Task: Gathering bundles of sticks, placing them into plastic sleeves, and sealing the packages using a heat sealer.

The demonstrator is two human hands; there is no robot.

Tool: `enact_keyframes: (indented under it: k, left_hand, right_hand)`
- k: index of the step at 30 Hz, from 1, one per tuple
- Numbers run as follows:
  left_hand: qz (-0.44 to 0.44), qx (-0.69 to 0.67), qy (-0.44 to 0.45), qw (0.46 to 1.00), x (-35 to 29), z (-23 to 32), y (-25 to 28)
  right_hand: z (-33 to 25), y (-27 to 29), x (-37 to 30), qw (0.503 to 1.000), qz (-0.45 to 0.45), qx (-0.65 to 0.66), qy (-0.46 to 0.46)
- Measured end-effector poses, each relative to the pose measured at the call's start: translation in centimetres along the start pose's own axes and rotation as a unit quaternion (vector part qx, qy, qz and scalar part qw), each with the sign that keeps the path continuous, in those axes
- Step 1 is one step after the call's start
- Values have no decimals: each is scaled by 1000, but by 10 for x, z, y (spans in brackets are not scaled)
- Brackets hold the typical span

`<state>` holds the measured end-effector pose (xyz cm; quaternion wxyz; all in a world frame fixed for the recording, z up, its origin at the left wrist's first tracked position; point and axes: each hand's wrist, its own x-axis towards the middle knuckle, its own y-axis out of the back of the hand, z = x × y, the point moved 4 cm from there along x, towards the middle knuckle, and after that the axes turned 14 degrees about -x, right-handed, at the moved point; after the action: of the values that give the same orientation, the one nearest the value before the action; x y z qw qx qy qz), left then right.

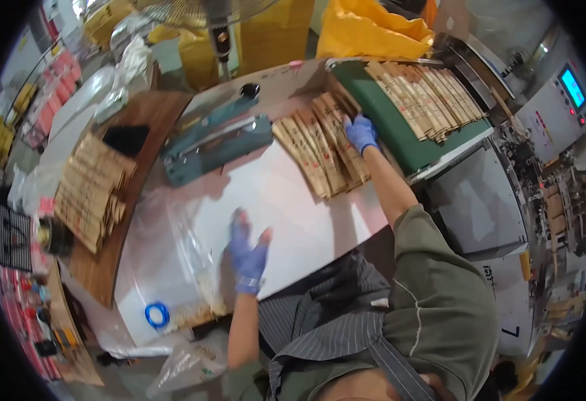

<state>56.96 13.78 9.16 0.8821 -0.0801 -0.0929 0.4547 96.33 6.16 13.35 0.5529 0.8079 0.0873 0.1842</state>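
In the head view, the right hand point(362, 134) touches paper packets point(311, 148) on the white table point(299, 224) (whether it grips them cannot be told), the left hand point(249, 256) spreads empty, and this apparent gathering step next calls for keeping the row aligned.

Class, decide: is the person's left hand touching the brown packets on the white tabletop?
Apart. The head view shows bare white tabletop plainly between the left hand and the brown packets.
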Motion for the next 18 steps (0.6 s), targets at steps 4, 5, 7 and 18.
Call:
enact_keyframes:
  k: [4,5,7,18]
  left_hand:
    - [64,94,24,993,129,-85,-67]
    - [75,143,-39,986,156,-92,-72]
    - [81,109,76,988,190,-100,-102]
    - [-100,-232,216,943,126,-49,-133]
  right_hand:
    - [-41,-42,-18,985,-164,-45,0]
    - [-52,-35,-24,976,-209,-52,0]
    - [-38,-17,-20,977,-148,142,-52]
    - [-45,-12,-120,547,-430,716,-62]
